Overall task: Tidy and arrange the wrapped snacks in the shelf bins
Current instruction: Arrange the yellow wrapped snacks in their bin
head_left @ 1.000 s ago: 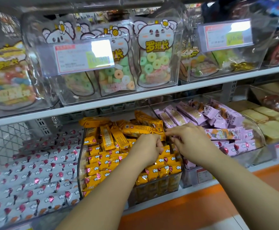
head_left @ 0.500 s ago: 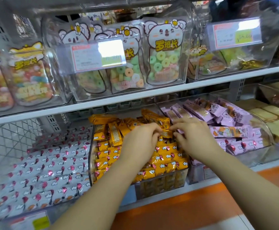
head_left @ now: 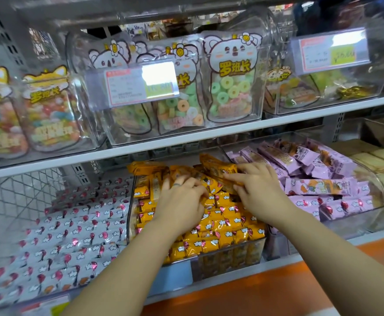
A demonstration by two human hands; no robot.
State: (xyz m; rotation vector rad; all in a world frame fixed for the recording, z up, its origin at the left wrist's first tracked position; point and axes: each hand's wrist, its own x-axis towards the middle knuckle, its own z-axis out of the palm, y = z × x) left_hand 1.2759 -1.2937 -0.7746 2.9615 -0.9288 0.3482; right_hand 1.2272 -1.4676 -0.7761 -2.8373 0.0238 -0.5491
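Shelf check, lower tier. The orange packs sit in the clear middle bin, between the white packs on the left and the purple packs on the right.

Near half of the bin: packs stand on end in tight rows, faces forward, so they read from the aisle. Far half: packs lie heaped at all angles, and that is where both hands work.

Left hand: reaches over the neat rows to the heap's left part. Fingers bent and somewhat spread, lying on the packs. Motion blur at the fingertips; I cannot tell whether they clamp anything or only press.

Right hand: over the heap's right part, close to the bin wall shared with the purple side. Fingers reach far-left across a loose pack with the thumb under its near edge. I judge it pinched, probably to turn it upright.

Hands are near each other, not touching.
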